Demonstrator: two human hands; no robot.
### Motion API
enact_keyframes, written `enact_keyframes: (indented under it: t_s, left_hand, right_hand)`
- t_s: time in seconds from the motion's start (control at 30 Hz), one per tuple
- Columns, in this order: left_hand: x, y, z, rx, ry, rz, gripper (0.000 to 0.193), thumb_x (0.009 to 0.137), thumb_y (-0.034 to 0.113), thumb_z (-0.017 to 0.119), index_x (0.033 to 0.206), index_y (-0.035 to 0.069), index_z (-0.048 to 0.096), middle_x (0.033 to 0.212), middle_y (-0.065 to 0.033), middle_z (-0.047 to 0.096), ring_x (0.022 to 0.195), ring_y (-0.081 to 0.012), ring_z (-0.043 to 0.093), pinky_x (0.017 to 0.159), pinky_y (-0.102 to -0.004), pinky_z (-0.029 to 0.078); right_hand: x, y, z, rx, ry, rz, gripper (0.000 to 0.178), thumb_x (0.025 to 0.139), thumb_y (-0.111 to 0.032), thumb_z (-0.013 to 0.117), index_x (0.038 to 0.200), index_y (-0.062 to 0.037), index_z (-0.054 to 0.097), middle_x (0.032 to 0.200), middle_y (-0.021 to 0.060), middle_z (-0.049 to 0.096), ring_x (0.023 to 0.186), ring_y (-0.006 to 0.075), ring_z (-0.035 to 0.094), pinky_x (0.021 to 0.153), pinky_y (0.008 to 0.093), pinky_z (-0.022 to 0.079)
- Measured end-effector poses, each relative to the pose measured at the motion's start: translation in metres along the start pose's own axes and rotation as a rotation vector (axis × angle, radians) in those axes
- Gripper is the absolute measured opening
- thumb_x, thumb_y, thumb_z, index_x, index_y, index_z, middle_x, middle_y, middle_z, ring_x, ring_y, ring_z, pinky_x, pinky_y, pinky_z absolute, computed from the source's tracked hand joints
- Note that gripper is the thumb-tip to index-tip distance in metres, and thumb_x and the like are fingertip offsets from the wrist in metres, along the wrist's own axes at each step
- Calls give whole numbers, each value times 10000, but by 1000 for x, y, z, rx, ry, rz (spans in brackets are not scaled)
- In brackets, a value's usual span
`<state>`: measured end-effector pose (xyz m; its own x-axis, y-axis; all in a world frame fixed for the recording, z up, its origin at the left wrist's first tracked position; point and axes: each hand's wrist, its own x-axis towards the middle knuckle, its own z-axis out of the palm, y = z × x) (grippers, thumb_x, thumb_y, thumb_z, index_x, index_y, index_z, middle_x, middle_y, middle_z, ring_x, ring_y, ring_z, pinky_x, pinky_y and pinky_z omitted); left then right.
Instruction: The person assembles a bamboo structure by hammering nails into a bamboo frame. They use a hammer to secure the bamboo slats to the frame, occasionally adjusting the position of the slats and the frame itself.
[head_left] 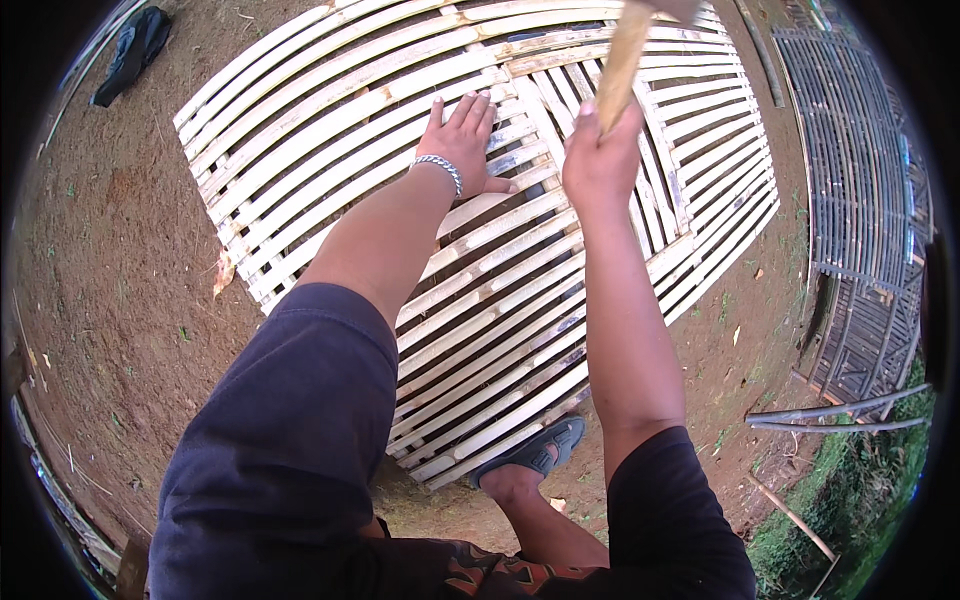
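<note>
A large panel of pale bamboo slats (330, 150) lies on the ground in front of me, with narrow gaps between the slats. My left hand (466, 138), a chain bracelet at its wrist, rests flat on the slats near the panel's middle, fingers stretched out. In my right hand (603, 165) is a hammer (624, 62), gripped by its wooden handle and raised above the panel. The hammer's head is cut off by the top edge of the picture. Beneath that hand, a section of slats (655, 185) runs crosswise to the others inside a frame of strips.
Brown bare soil (110, 290) surrounds the panel. Darker slatted panels (850, 150) stand along the right side, with poles (840, 412) and grass (840, 510) below them. A dark bundle (135, 52) lies at the far left. My sandalled foot (535, 452) is by the panel's near edge.
</note>
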<state>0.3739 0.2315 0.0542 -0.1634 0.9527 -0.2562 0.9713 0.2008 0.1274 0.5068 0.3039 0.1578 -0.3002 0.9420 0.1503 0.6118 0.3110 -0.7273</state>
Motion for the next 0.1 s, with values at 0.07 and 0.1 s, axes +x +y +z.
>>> enact_keyframes:
  t_s: [0.07,0.1]
  left_hand:
    - [1,0,3,-10,16,9,1332,758,952,528,1673,55,160,1750,-108,173,1621,-238,134,1304,-555,124]
    - [3,1,7,-22,28,13,1327,763,951,523,1673,56,159,1751,-108,169,1621,-237,134,1304,-558,119]
  right_hand:
    - [10,2,10,138,112,-92,486,1034,-219,592,1431,-24,391,1144,316,664,998,493,689,871,560,514]
    - [9,10,24,199,151,-97,504,1030,-232,604,1440,-38,384,1175,323,655,996,502,689,885,560,514]
